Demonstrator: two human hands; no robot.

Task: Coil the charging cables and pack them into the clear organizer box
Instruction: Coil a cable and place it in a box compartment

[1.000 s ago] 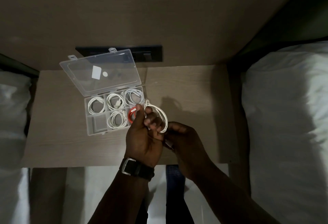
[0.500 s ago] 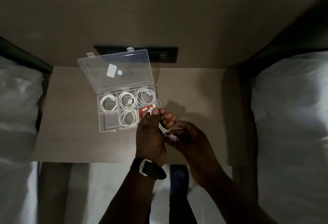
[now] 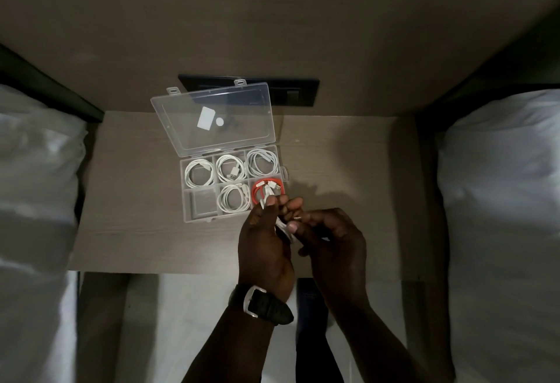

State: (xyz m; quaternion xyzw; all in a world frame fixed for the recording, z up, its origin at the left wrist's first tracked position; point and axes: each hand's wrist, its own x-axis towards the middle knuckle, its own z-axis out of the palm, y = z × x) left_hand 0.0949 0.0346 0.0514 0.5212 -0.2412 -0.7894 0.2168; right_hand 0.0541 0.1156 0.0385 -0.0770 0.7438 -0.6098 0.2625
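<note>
The clear organizer box lies open on the bedside table, its lid tipped back. Coiled white cables fill the three back compartments and the front middle one; a red cable lies in the front right one. The front left compartment holds no cable. Just in front of the box's right corner, my left hand and my right hand together grip a coiled white cable, mostly hidden between my fingers.
The wooden bedside table stands between two beds with white bedding. A black socket panel sits on the wall behind the box. My left wrist wears a watch.
The white cable's loops stood out wide from my left hand; now they are gathered tight between both hands. The view has shifted so the box appears further right.
</note>
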